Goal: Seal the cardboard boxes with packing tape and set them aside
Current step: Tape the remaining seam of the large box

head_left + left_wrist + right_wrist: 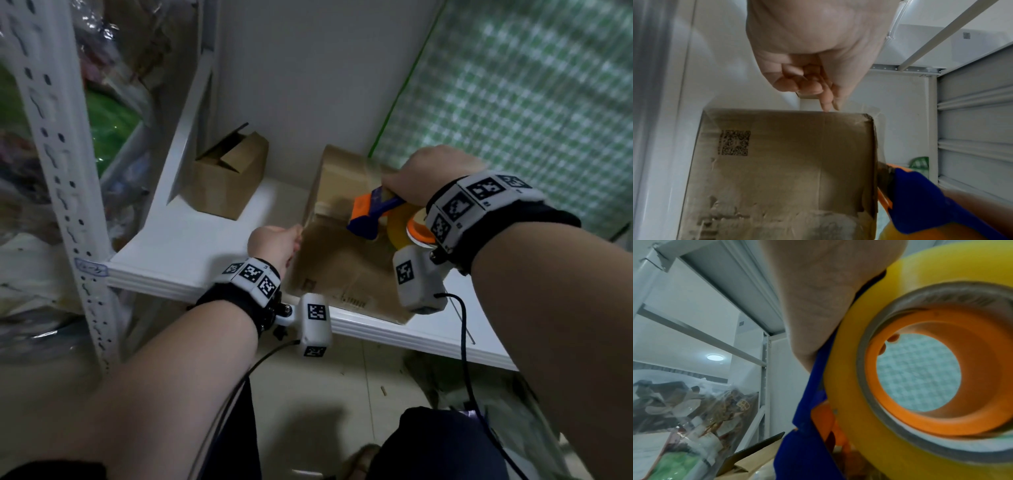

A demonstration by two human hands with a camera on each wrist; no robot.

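A closed cardboard box (346,246) lies on a white shelf (191,246), with a strip of clear tape running across its top. The person's right hand (428,178) has its fingers wrapped round the handle of a blue-and-orange tape dispenser (371,214) — its front end rests on the box top, and the yellowish tape roll (400,233) sits on an orange hub just under the wrist. In the right wrist view the roll (869,426) fills most of the frame, so the fingers themselves are hidden there. The left hand (274,245) is at the box's left edge; in the left wrist view its fingers (809,84) are curled in, the fingertips meeting the top edge of the box (787,170) — whether they pinch anything cannot be told. Farther back on the shelf, well apart, stands a smaller open box (229,174) with its flaps up.
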